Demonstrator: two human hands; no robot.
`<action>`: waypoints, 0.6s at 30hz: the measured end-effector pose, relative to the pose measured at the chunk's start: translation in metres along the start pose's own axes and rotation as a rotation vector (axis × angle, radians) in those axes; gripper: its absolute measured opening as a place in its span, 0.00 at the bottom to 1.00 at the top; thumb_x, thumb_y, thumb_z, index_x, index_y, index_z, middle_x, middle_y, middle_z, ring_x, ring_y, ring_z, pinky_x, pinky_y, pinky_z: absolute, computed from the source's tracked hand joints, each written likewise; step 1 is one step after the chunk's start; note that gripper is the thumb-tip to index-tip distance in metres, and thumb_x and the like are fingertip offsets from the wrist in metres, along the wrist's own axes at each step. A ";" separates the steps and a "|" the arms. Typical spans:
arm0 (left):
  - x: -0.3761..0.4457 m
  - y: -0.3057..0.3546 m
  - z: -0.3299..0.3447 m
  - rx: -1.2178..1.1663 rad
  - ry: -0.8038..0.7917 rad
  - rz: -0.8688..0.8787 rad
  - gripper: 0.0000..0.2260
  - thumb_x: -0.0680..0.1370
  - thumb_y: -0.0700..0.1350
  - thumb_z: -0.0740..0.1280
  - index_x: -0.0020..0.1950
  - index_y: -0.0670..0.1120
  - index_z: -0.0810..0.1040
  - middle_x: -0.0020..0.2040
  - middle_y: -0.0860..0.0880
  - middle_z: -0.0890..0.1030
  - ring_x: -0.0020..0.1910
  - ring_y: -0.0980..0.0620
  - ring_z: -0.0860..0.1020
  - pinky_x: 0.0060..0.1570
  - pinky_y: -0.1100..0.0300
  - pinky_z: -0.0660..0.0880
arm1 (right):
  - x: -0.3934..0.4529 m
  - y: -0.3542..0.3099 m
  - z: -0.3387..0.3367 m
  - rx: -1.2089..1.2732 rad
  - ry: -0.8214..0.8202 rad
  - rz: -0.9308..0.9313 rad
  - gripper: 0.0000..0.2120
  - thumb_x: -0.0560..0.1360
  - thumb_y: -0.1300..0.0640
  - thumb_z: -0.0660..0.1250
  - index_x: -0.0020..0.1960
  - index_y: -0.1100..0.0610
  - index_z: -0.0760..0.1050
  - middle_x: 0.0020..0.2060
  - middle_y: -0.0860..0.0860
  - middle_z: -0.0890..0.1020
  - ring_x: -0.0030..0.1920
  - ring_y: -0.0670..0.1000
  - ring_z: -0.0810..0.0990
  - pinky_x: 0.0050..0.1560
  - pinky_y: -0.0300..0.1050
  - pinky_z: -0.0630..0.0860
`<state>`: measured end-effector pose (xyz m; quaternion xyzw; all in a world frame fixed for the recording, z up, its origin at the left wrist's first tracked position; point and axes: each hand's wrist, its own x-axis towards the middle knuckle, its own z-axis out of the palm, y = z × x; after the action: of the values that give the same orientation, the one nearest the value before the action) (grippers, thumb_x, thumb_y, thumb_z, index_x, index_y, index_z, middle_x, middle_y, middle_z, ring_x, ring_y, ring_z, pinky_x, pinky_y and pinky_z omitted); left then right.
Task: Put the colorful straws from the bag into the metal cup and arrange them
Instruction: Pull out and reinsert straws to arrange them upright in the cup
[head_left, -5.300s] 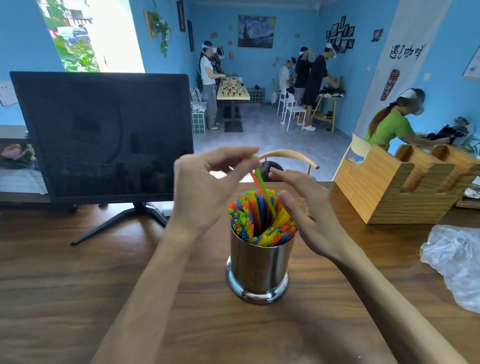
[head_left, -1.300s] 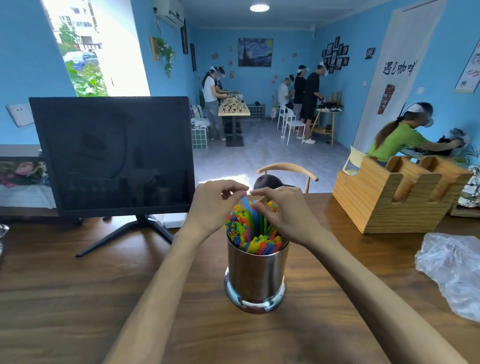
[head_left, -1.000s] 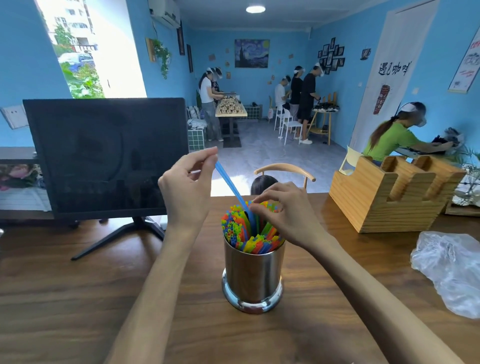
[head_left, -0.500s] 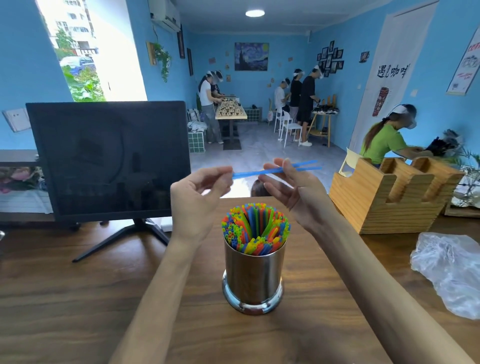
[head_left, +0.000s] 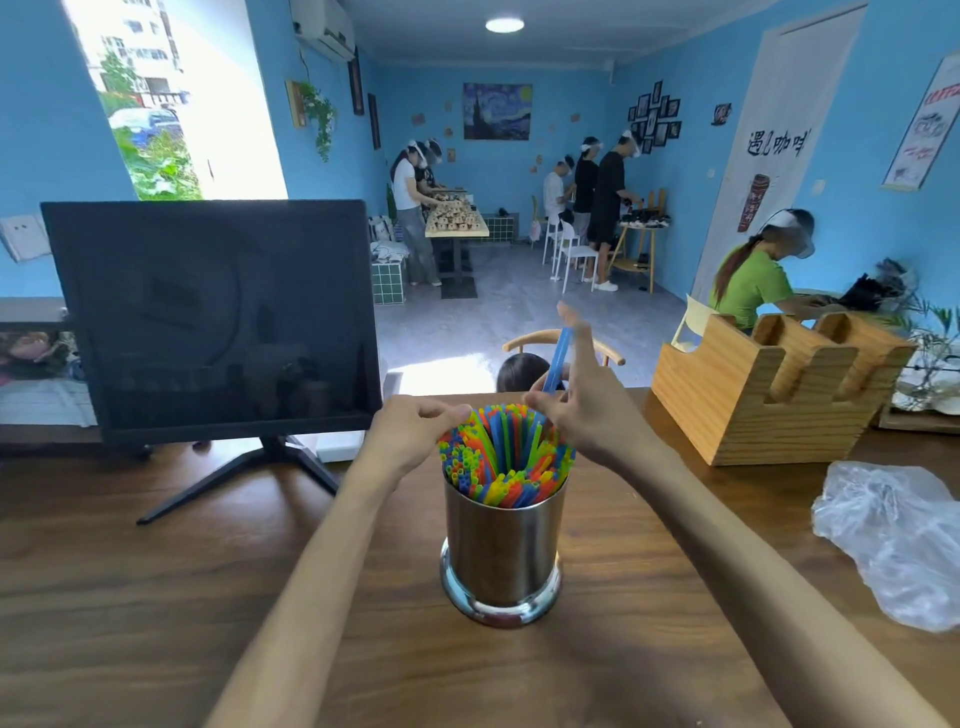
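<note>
Head view: the right hand (head_left: 589, 410) pinches a blue straw (head_left: 557, 359) upright above the metal cup (head_left: 501, 551) packed with straws (head_left: 501, 457), while the left hand (head_left: 415, 434), fingers curled, touches their tips.

My right hand (head_left: 592, 410) now holds the blue straw (head_left: 557, 359) by itself and has turned it to stand up. My left hand (head_left: 415, 431) let go and moved down to the straws (head_left: 501, 457).
</note>
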<state>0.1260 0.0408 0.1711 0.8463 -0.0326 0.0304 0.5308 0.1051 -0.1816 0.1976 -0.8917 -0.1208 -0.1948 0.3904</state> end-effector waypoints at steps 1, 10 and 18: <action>0.001 0.001 0.000 -0.009 -0.002 -0.003 0.07 0.78 0.55 0.73 0.41 0.57 0.85 0.42 0.58 0.84 0.43 0.59 0.80 0.36 0.62 0.73 | 0.000 0.002 0.003 -0.040 -0.006 -0.012 0.49 0.77 0.58 0.74 0.79 0.38 0.41 0.37 0.51 0.82 0.32 0.48 0.82 0.35 0.44 0.80; 0.002 0.006 -0.004 0.039 -0.011 0.023 0.03 0.77 0.51 0.75 0.44 0.54 0.85 0.43 0.58 0.83 0.46 0.58 0.80 0.38 0.65 0.73 | -0.006 -0.001 0.016 -0.272 -0.066 -0.073 0.10 0.82 0.51 0.68 0.59 0.52 0.84 0.50 0.51 0.83 0.45 0.47 0.79 0.38 0.39 0.70; -0.005 0.028 -0.025 -0.091 0.094 0.208 0.04 0.77 0.50 0.76 0.42 0.55 0.87 0.38 0.59 0.86 0.35 0.67 0.79 0.37 0.68 0.71 | -0.008 -0.006 0.010 -0.196 -0.093 -0.070 0.18 0.83 0.44 0.62 0.57 0.55 0.85 0.48 0.50 0.83 0.42 0.42 0.77 0.38 0.36 0.69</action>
<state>0.1186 0.0508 0.2065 0.8111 -0.0969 0.1233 0.5635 0.0979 -0.1706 0.1914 -0.9289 -0.1501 -0.1777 0.2881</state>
